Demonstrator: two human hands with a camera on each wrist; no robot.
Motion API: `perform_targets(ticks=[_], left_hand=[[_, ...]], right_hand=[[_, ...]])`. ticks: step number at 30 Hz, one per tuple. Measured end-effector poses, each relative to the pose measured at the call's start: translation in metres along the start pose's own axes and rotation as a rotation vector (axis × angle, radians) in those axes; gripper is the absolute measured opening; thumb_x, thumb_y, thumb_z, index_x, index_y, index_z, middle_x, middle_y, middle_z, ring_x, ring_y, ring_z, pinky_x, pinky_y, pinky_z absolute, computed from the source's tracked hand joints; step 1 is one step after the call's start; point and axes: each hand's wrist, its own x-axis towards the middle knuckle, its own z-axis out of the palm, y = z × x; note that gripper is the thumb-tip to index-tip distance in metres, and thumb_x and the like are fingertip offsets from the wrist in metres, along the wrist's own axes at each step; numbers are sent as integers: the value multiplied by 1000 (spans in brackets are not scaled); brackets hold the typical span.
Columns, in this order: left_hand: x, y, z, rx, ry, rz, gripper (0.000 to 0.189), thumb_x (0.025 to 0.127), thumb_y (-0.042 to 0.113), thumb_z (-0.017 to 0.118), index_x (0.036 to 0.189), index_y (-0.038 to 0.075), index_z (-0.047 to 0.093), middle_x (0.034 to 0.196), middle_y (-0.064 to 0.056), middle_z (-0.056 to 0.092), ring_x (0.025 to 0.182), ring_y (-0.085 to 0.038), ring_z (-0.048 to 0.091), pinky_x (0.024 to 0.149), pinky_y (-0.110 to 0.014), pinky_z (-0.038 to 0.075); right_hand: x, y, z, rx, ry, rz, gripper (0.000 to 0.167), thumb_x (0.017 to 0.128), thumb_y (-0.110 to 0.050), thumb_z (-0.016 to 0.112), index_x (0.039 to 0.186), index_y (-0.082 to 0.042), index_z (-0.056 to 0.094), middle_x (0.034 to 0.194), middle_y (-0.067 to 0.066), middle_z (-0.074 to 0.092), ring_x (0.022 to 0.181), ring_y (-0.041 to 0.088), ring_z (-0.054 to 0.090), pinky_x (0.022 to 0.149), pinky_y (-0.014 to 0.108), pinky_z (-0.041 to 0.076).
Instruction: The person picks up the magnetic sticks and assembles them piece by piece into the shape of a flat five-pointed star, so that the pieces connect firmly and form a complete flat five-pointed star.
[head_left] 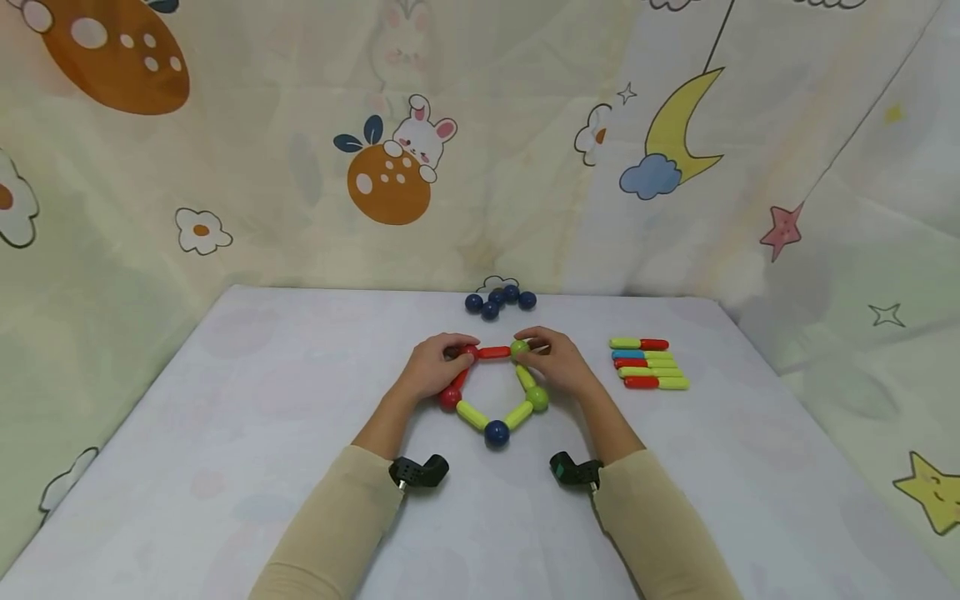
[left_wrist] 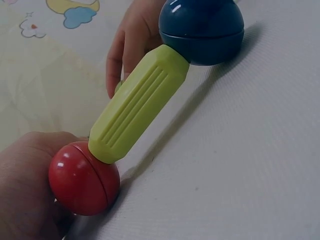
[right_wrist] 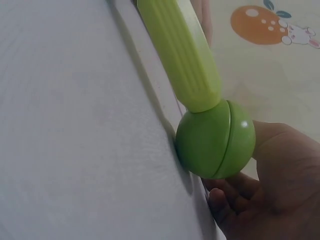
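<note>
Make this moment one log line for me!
left hand: grips far red ball | right hand: pinches far green ball | ring: blue ball nearest | beyond: more blue balls | right side: coloured rods

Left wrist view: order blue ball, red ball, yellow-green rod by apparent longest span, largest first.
1. Yellow-green rod
2. Blue ball, cut off at the top edge
3. Red ball

Nearness to camera leaves the balls' true sizes unsure.
</note>
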Motion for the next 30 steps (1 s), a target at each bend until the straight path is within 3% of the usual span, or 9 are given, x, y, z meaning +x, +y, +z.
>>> perform_targets(ticks=[4, 7, 11, 14, 18, 30], left_hand=[[1, -1, 1, 0, 1, 5, 32, 100, 27, 66, 132, 24, 71, 128, -5, 69, 115, -25, 60, 104, -47, 48], [1, -1, 2, -3, 2, 4, 32, 100, 26, 66, 132, 23, 71, 127, -5, 69, 114, -25, 60, 103, -46, 49], [1, -1, 2, -2, -1, 6, 33, 101, 26, 66, 133, 23, 70, 127, -5, 69, 113, -24, 60, 102, -45, 49], [0, 0, 0, 4, -1, 5, 33, 101, 27, 66, 133, 23, 70, 127, -5, 69, 114, -24, 60, 102, -45, 49], [0, 0, -1, 5, 2, 3, 33, 100, 26, 66, 133, 23, 70, 128, -6, 69, 115, -26, 60, 103, -47, 49], [-1, -3, -1, -20, -1, 1, 32, 101, 25, 65, 132, 23, 71, 123, -5, 69, 111, -24, 58, 100, -45, 49]], right_hand=[[-2, 0, -2, -3, 13, 9, 45, 100, -27, 68, 143, -16, 59, 140, 17, 61, 123, 36, 61, 104, 51, 51], [-5, -3, -6, -22, 31, 44, 44, 100, -29, 66, 140, -12, 56, 128, 16, 64, 109, 31, 67, 93, 43, 55], [-12, -11, -12, -125, -6, 102, 31, 98, -34, 66, 112, -7, 60, 98, 10, 65, 82, 23, 63, 71, 31, 48], [-17, -16, -13, -211, -93, 108, 29, 95, -35, 70, 98, -8, 60, 85, 6, 61, 76, 20, 55, 65, 29, 42], [-21, -21, -13, -233, -155, 112, 32, 91, -35, 76, 103, -10, 60, 88, 6, 61, 79, 20, 55, 66, 29, 43], [-23, -13, -21, -124, -158, 98, 34, 93, -28, 75, 115, -9, 58, 90, 7, 62, 81, 20, 56, 70, 28, 47]])
